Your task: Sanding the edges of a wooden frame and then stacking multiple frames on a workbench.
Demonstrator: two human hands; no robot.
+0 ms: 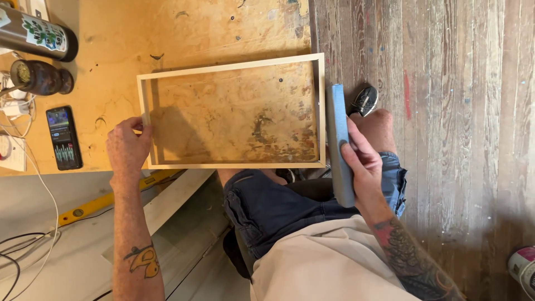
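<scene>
A pale wooden rectangular frame (234,66) lies flat on a stained plywood tabletop (139,33). My left hand (127,146) grips the frame's left rail, thumb on its upper edge. My right hand (365,167) holds a long grey sanding block (337,131) upright against the outside of the frame's right rail, fingers wrapped around its lower half. The block's far end reaches about halfway up that rail.
A smartphone (64,137) with a lit screen, a dark cup (39,77), a metal bottle (36,36) and white cables (22,111) sit at the table's left. A yellow level (106,200) lies below the table edge. Worn plank floor (457,111) and my shoe (365,100) are at the right.
</scene>
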